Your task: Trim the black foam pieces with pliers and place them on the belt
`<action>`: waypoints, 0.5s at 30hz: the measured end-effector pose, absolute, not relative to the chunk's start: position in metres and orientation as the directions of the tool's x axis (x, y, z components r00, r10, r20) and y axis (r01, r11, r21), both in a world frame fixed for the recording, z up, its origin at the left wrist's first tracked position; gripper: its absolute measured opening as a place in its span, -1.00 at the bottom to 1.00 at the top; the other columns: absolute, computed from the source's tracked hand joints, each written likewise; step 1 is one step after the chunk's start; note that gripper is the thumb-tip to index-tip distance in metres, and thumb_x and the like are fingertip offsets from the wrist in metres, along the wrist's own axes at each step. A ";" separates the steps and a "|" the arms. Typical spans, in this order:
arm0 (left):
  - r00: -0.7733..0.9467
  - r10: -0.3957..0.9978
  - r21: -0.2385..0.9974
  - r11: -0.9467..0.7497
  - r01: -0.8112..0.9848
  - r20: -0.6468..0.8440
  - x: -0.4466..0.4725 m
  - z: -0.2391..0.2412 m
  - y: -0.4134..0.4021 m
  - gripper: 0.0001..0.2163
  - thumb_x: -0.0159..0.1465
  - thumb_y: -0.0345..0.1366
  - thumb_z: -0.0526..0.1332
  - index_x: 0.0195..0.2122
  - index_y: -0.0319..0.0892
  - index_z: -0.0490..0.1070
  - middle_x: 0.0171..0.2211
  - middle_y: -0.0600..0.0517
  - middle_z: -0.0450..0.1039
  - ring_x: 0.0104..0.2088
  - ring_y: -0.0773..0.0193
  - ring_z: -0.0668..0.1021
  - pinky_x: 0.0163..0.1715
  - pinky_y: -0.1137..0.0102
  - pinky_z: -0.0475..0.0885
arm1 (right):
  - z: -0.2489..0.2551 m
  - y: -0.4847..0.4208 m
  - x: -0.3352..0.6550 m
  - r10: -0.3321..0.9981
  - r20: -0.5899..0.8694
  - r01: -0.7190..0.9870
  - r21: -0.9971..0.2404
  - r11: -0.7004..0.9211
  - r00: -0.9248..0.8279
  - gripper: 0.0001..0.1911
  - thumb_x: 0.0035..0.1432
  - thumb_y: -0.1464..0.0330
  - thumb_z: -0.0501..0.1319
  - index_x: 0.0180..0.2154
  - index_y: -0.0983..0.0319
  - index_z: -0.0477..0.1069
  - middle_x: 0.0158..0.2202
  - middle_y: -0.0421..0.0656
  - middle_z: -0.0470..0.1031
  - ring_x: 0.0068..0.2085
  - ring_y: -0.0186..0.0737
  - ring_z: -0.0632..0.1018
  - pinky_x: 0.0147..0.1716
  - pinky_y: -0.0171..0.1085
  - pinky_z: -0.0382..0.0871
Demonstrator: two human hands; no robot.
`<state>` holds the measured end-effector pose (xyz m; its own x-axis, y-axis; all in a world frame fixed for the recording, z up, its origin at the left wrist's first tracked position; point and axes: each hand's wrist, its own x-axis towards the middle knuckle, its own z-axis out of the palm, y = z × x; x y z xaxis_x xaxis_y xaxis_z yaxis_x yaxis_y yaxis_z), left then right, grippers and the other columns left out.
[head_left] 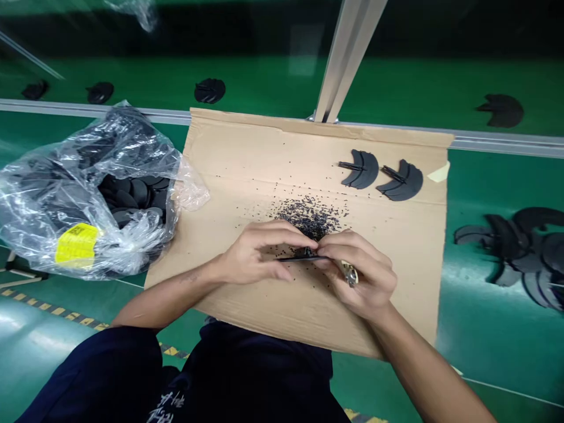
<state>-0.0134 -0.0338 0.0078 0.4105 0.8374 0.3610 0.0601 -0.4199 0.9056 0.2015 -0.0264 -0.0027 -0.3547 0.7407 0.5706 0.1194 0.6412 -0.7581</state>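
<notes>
Both my hands meet over a sheet of brown cardboard [247, 158]. My left hand [259, 249] pinches a flat black plastic part [302, 256], seen edge-on, fingers closed on it. My right hand [361, 273] is closed too, touching the same part and gripping a small metal tool [350, 274] that pokes out between its fingers. Just beyond the hands lies a heap of tiny black shavings [308, 216].
Two finished black crescent parts [361, 169] [403, 182] lie at the cardboard's far right. A clear plastic bag [88, 188] of black parts with a yellow label sits left. More black parts [520, 247] pile on the green surface at right. A metal rail [506, 142] runs behind.
</notes>
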 end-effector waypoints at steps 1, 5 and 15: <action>0.432 0.854 0.943 -0.332 0.021 0.291 -0.015 0.008 -0.033 -0.57 0.39 0.06 0.16 -0.03 -0.19 0.60 -0.19 -0.14 0.63 -0.19 0.24 0.63 -0.19 0.36 0.57 | -0.002 -0.026 0.202 0.740 0.564 0.104 -0.766 0.635 -0.366 -0.78 0.15 0.56 0.33 -0.19 0.18 0.51 -0.25 -0.09 0.60 -0.27 -0.20 0.61 -0.28 -0.20 0.55; 0.464 0.883 0.996 -0.032 -0.089 0.070 -0.018 0.007 -0.030 -0.76 0.29 -0.13 0.37 -0.25 -0.23 0.63 -0.30 -0.08 0.60 -0.33 0.33 0.63 -0.33 0.49 0.54 | 0.001 -0.026 0.202 0.746 0.508 0.047 -0.813 0.580 -0.430 -0.83 0.16 0.53 0.34 -0.22 0.18 0.51 -0.23 -0.08 0.56 -0.25 -0.21 0.60 -0.30 -0.23 0.54; 0.497 0.862 0.993 -0.120 0.005 0.102 -0.018 0.005 -0.030 -0.90 0.28 -0.30 0.38 -0.29 -0.24 0.58 -0.35 -0.03 0.55 -0.37 0.39 0.56 -0.36 0.53 0.48 | -0.006 -0.023 0.205 0.715 0.475 0.090 -0.799 0.595 -0.513 -0.88 0.23 0.51 0.29 -0.22 0.19 0.51 -0.25 -0.07 0.57 -0.25 -0.22 0.61 -0.31 -0.26 0.52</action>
